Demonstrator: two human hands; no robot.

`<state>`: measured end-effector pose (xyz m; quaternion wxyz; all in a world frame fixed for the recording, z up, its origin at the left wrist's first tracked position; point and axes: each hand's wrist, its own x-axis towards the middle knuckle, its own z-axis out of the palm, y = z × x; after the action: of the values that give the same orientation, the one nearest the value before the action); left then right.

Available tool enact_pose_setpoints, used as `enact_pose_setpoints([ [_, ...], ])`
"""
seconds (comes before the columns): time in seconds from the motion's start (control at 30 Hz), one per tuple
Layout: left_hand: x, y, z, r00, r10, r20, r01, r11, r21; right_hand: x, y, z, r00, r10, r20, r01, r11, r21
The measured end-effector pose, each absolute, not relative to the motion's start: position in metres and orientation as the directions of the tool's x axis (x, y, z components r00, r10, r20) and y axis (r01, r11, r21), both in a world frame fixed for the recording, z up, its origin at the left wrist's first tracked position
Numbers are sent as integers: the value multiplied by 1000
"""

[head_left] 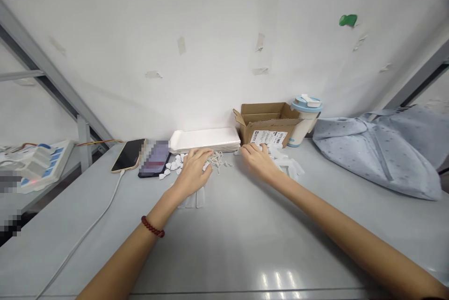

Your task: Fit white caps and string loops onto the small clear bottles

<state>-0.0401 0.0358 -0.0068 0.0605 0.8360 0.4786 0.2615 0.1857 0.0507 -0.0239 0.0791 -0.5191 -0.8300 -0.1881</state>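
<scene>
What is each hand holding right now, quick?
Left hand: curled over the small white pieces; grip cannot be told.
Right hand: laid on the white strips by the cardboard box; cannot be told.

The grey table (224,244) before me carries many things. At the back, by the wall, stand a stack of white trays (205,140), a cardboard box (266,122) and a cup (304,122) just beside the box. Left of the trays lie a phone (128,155) on a white cable (101,216) and a second phone (154,159). Small white pieces (174,164) lie before the trays, clear strips (289,167) before the box, and a blue cloth (379,150) on my right.
</scene>
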Motion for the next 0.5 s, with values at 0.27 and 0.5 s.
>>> enact_pose_setpoints([
  [0.27,-47,28,-1,106,850,515,592,-470,655,175,67,-28,-447,839,312,883,358,303],
  [0.5,-37,18,-3,62,948,314,309,-317,897,176,63,-25,-492,821,291,857,397,327],
])
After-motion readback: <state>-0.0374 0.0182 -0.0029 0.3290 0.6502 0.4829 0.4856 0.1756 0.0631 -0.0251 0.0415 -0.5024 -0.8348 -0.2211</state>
